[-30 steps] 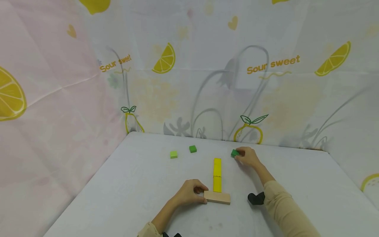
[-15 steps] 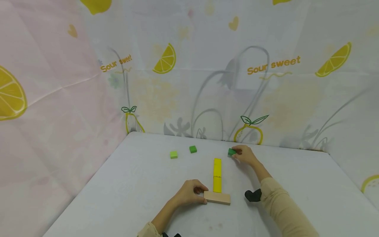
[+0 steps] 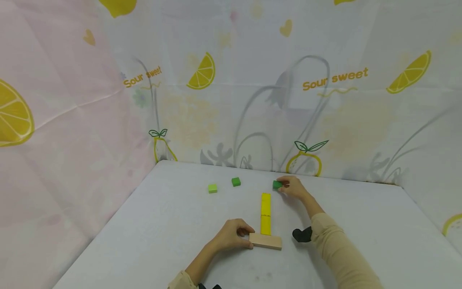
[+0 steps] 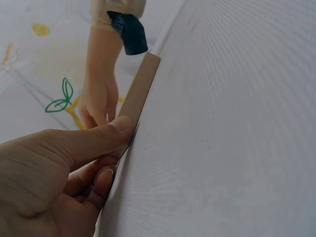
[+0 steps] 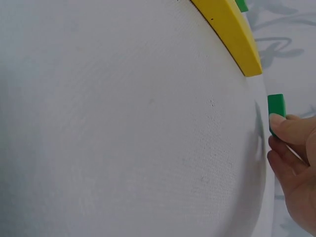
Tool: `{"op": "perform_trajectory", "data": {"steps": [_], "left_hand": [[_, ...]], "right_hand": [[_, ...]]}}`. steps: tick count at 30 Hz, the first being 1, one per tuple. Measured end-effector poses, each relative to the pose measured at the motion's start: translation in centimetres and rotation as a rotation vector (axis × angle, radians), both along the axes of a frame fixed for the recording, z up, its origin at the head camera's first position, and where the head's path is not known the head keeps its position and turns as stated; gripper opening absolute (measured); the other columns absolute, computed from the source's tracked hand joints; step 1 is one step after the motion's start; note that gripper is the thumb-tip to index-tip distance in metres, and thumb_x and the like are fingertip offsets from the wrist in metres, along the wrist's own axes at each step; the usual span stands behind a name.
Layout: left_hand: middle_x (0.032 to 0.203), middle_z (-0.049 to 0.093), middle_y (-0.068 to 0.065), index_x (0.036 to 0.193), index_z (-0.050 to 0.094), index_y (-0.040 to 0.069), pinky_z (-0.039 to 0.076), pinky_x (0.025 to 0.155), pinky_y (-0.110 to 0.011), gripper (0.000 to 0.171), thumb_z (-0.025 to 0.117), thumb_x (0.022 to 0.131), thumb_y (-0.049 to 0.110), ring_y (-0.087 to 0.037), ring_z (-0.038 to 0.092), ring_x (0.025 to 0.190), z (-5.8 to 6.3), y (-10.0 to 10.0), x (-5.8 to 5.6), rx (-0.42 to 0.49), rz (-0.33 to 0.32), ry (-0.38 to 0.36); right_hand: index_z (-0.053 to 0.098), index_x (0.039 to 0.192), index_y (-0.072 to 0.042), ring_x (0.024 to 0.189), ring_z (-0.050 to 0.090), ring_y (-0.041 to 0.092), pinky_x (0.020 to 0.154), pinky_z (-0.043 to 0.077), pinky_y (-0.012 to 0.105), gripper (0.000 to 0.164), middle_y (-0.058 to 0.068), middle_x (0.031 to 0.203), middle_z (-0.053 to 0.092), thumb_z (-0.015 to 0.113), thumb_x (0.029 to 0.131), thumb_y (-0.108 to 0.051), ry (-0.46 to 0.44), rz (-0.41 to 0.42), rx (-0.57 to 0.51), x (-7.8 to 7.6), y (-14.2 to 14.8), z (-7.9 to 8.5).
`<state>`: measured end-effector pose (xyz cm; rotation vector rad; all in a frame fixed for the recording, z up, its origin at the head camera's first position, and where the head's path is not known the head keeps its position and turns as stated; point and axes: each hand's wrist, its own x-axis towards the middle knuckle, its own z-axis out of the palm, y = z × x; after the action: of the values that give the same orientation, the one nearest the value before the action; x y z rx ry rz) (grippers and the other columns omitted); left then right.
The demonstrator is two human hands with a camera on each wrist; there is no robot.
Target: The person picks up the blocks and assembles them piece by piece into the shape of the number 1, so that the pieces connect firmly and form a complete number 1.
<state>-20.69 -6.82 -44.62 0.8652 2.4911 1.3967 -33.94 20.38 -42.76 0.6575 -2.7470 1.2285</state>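
My left hand (image 3: 232, 236) pinches the left end of a plain wooden block (image 3: 265, 241) lying crosswise on the white table; the left wrist view shows the thumb on its face and curled fingers beneath. Two yellow blocks (image 3: 265, 212) run end to end away from its far side, forming a T with it. Beyond their far end, to the right, my right hand (image 3: 294, 188) holds a small dark green block (image 3: 276, 184) between thumb and fingers. In the right wrist view that green block (image 5: 276, 106) sticks out past the thumb.
A light green block (image 3: 212, 188) and a mid-green block (image 3: 236, 182) lie at the back, left of the yellow blocks. A lemon-print cloth (image 3: 231, 100) hangs behind the table (image 3: 173, 224). A black wrist device (image 3: 302, 235) sits by the right sleeve.
My right hand has carried the dark green block leftward, closer to the far end of the yellow blocks. My left hand and the wooden block have stayed in place.
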Motion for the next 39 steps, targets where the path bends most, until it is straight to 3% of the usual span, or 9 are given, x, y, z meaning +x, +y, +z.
{"op": "perform_trajectory", "data": {"steps": [21,39], "left_hand": [[0.087,0.065,-0.004,0.097,0.071,-0.001,0.046,0.07,-0.019,0.032,0.082,0.068,0.006,-0.007,0.053,0.076,0.0,0.1,0.1,0.011,0.01,-0.006],[0.087,0.065,-0.004,0.097,0.071,-0.001,0.045,0.069,-0.019,0.032,0.083,0.068,0.007,-0.004,0.052,0.075,-0.2,0.0,0.0,0.003,0.011,0.013]], "right_hand": [[0.061,0.11,0.014,0.095,0.057,0.035,0.089,0.046,0.049,0.033,0.027,0.107,0.061,0.065,0.078,0.006,-0.018,0.044,0.065,-0.2,-1.6,-0.2],[0.061,0.11,0.014,0.097,0.057,0.037,0.09,0.046,0.049,0.034,0.028,0.108,0.061,0.064,0.077,0.007,-0.033,0.088,0.093,-0.3,-1.9,0.0]]}}
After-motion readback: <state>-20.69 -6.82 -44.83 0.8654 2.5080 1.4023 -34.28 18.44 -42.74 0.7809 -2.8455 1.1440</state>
